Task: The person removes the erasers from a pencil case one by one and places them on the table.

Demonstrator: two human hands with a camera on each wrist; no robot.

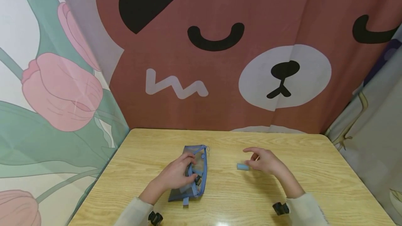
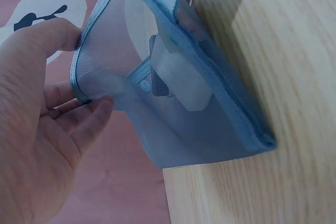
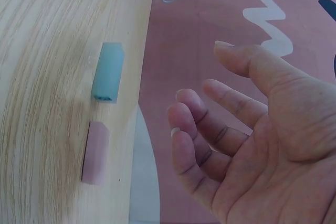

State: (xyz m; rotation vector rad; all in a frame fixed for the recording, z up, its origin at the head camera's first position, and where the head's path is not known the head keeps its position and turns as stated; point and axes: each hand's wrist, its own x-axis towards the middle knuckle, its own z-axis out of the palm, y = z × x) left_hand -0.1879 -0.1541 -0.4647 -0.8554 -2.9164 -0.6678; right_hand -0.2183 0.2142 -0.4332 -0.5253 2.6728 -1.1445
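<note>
On the table, a blue mesh zip pouch (image 1: 204, 180) lies with its mouth open, and small items show inside it. My left hand (image 1: 177, 173) grips the rim of that mouth; in the left wrist view its fingers (image 2: 94, 121) curl at the trimmed edge, and a whitish piece (image 2: 181, 74) shows through the mesh. My right hand (image 1: 265, 161) hovers over the table with loosely bent fingers and nothing in them. Close by lies a short light-blue block (image 1: 243, 166). The right wrist view also shows a pink block (image 3: 96, 153) beside it, hidden from the head view.
The wooden table (image 1: 314, 170) ends at a curtain (image 1: 220, 107) with a bear face behind it. A floral curtain (image 1: 56, 114) hangs along the left side. Each sleeve has a small black device (image 1: 280, 208) near the wrist.
</note>
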